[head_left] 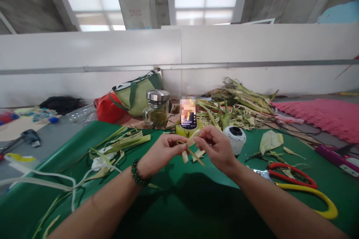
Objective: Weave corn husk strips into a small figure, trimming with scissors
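Observation:
Both hands meet over the green mat (pixel 179 201) at the middle of the view. My left hand (pixel 162 153), with a dark bead bracelet on its wrist, pinches a pale yellow-green leaf strip (pixel 193 152). My right hand (pixel 214 146) pinches the same strip from the other side, fingers pressed together. Short ends of the strip hang below the fingers. Just behind the hands stands a phone (pixel 188 114) on a yellow holder, beside a white round object (pixel 236 138).
A lidded glass jar (pixel 157 109) and a green bag (pixel 137 93) stand at the back. Loose leaves (pixel 123 143) lie left, a husk pile (pixel 241 102) back right. Red and yellow scissors (pixel 297 185) lie right. A pink mat (pixel 322 114) and a white wall are behind.

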Available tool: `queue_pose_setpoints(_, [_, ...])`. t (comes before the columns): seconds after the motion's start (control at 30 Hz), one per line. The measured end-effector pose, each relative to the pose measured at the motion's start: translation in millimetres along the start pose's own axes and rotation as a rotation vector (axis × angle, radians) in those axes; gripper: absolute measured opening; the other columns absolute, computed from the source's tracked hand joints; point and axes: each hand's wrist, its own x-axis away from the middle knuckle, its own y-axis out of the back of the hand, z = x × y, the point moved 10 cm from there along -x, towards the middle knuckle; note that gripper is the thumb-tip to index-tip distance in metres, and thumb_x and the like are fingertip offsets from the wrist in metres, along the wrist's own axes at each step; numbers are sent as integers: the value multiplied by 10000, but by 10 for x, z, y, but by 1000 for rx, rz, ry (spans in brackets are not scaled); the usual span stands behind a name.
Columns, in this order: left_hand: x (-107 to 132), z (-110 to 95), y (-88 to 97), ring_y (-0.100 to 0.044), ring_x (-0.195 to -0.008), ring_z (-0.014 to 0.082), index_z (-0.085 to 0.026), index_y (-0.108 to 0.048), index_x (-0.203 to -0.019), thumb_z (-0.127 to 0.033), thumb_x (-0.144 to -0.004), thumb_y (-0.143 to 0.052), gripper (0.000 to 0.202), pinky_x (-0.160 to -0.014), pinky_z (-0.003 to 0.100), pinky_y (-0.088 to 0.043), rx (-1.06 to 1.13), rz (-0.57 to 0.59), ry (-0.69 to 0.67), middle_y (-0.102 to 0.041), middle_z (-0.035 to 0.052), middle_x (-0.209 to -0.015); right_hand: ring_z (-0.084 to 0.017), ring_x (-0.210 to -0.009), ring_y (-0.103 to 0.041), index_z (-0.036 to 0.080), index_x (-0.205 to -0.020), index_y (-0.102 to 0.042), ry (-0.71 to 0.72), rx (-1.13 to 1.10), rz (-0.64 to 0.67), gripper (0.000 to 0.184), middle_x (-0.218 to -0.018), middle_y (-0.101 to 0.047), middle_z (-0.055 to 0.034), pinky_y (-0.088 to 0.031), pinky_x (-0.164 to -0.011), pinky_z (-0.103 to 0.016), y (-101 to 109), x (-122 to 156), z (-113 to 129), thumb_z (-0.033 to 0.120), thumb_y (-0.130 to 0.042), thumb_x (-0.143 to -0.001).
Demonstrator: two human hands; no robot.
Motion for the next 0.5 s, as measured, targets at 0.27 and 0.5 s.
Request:
queue_pose_setpoints(0.27, [-8, 100, 77, -525, -527, 86, -113, -725, -722, -214, -573, -750, 182, -543, 194, -422, 166, -13, 115, -644, 7, -596, -168, -826, -633, 158, -1124, -584, 710, 374, 343, 275, -964, -675, -110, -523, -675, -266, -315, 298, 617, 76, -478, -883])
queue_pose_setpoints(0.5, [35, -84, -54, -556, -625, 138, -104, -696, -831, -225, -749, -584, 185, -568, 221, -427, -343, 7, -117, -666, 52, -716, -121, -637, -592, 158, -749, -668, 82, 42, 323, 202, -702, -637, -37, -487, -564, -214, -334, 81, 138, 274, -561, -875])
